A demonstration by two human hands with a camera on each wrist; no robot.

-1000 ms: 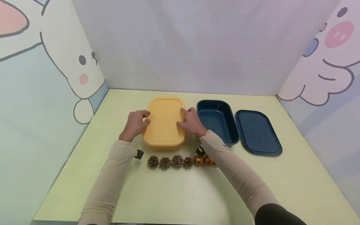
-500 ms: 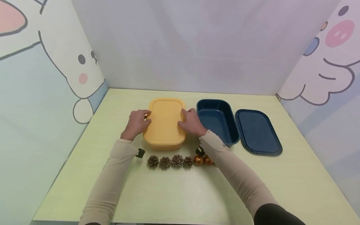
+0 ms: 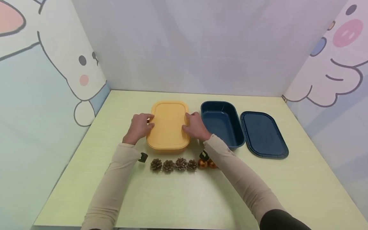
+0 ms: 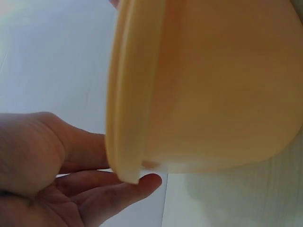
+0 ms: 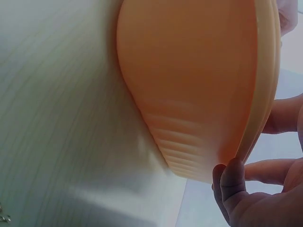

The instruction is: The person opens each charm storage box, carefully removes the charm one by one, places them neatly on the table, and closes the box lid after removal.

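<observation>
A yellow lid (image 3: 169, 126) lies over the yellow storage box (image 3: 168, 150) at the table's middle. My left hand (image 3: 139, 127) holds the lid's left edge, thumb on top. In the left wrist view, the left fingers (image 4: 113, 196) reach beneath the lid's overhanging rim (image 4: 135, 94). My right hand (image 3: 196, 127) pinches the opposite edge. The right wrist view has its fingertips (image 5: 233, 177) under the rim and the thumb above. The inside of the yellow box is hidden.
A navy box (image 3: 221, 123) without a cover stands right of the yellow one, its matching navy lid (image 3: 264, 134) flat beside it. Several pine cones (image 3: 181, 164) and copper-coloured balls (image 3: 202, 164) form a row in front. My right sleeve (image 3: 238, 174) hides part of that row.
The yellow lid has shifted very slightly towards me, and both hands with it. Their hold on its edges looks the same. The navy box, navy lid, pine cones and balls have stayed put.
</observation>
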